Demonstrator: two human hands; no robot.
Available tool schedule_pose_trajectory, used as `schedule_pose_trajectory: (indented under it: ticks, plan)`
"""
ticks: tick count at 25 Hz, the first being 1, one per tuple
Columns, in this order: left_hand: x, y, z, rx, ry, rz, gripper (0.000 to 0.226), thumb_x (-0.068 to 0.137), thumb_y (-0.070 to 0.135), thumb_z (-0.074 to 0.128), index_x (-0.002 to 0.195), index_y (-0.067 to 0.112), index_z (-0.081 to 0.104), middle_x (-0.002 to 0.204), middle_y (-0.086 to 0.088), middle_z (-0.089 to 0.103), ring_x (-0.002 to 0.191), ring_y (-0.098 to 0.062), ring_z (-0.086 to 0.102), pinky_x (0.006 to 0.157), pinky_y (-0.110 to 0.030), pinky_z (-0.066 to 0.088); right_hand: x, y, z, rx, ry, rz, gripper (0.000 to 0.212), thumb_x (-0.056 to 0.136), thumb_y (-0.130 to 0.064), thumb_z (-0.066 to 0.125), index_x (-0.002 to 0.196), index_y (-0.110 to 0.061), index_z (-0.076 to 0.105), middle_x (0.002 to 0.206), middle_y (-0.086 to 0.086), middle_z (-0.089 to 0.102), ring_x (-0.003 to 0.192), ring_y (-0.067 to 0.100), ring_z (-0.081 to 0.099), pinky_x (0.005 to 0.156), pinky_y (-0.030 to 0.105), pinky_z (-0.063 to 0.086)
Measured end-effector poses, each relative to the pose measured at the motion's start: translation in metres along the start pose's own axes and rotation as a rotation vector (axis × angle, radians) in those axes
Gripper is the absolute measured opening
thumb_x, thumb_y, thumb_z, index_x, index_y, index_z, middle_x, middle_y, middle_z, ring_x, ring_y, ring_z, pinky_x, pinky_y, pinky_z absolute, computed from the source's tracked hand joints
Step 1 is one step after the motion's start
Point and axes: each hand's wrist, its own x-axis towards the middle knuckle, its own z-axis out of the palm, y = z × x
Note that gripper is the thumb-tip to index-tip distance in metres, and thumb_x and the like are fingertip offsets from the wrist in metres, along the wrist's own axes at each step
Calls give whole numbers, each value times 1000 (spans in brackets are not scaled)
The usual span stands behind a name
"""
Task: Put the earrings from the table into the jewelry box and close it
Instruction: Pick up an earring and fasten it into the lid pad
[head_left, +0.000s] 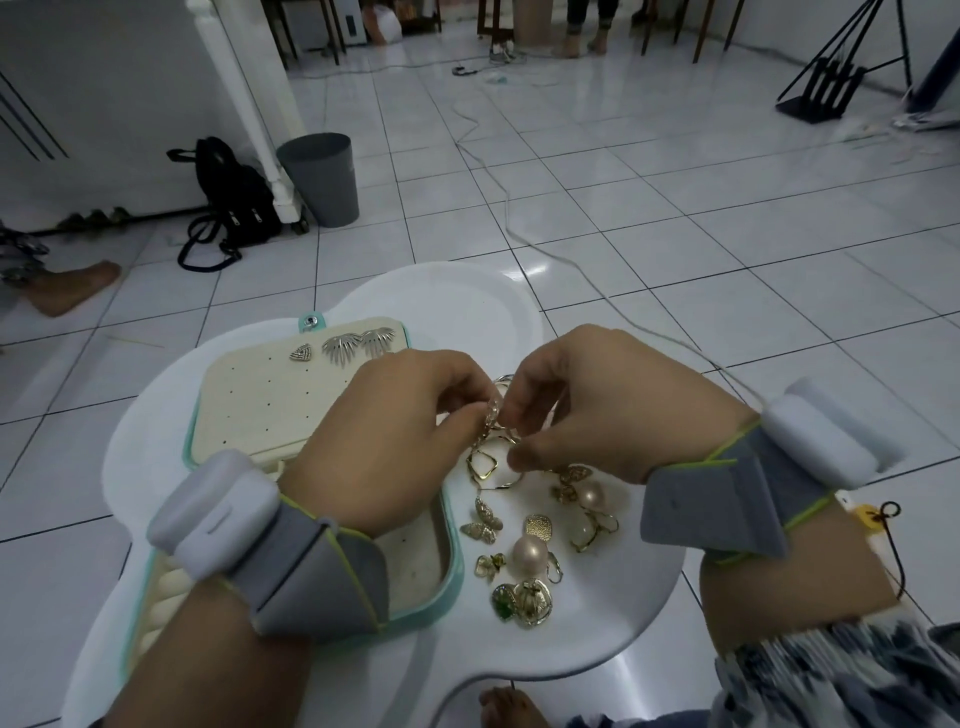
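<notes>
Left grip (395, 431) and right grip (597, 410) both pinch one small gold earring (492, 415) just right of the open jewelry box (249, 415); it looks light, slippery, easily bent, so hold it near its top

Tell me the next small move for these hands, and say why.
Probably carry the gold dangle earring, pinched by the left hand and right hand, over to the perforated panel in the open jewelry box lid and push it into a free hole. Three silver earrings already sit in its top row; many loose earrings still lie on the white table.
</notes>
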Motion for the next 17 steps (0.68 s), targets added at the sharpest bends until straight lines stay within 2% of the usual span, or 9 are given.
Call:
schedule_pose_trajectory:
  ticks: [2, 4, 7, 9, 11, 14, 17]
  plan:
    - [1, 1, -1, -126, 14, -35, 10, 84, 18, 63, 81, 25, 69, 71, 9, 68, 73, -5, 62, 70, -21, 47, 1, -2, 1, 75, 32, -17, 21, 61, -24, 83, 77, -24, 70, 70, -9, 72, 53, -4, 60, 58, 14, 53]
    - [2, 1, -3, -246, 30, -82, 8, 83, 17, 65, 81, 23, 70, 71, 3, 70, 71, -9, 63, 66, -17, 45, 2, -2, 0, 126, 53, -21, 24, 60, -23, 84, 78, -21, 68, 72, -7, 73, 57, 0, 63, 66, 26, 58]
    - [3, 0, -5, -420, -1, -143, 4, 82, 17, 67, 82, 19, 70, 78, -7, 73, 66, -15, 63, 62, -20, 46, 3, -2, 2, 160, 82, -34, 25, 60, -21, 84, 78, -21, 67, 71, -7, 73, 56, -1, 63, 68, 31, 59]
    - [3, -1, -6, -540, -19, -175, 5, 83, 14, 66, 84, 17, 70, 80, -8, 75, 64, -6, 64, 58, -13, 45, 2, -4, 1, 239, 115, -55, 25, 60, -18, 84, 77, -20, 66, 69, -5, 74, 58, 5, 65, 68, 34, 59]
    - [4, -1, -7, -646, -23, -204, 6, 84, 11, 64, 86, 13, 70, 76, -6, 74, 64, -3, 64, 58, -11, 44, 1, -5, -2, 290, 147, -81, 25, 60, -18, 85, 75, -20, 66, 68, -5, 73, 59, 9, 65, 65, 31, 57]
    - [4, 1, -11, -722, 5, -238, 8, 84, 11, 63, 87, 12, 70, 69, -4, 67, 56, -4, 54, 48, -10, 37, 0, -7, -4, 317, 175, -139, 23, 60, -18, 85, 75, -21, 68, 69, -8, 72, 55, 7, 62, 54, 17, 50]
    - [3, 3, -13, -780, 39, -297, 7, 84, 13, 62, 83, 14, 69, 71, -8, 62, 64, -10, 50, 48, -17, 34, -1, -10, -3, 346, 189, -184, 24, 58, -21, 85, 78, -24, 71, 73, -6, 71, 60, 13, 64, 49, 14, 45]
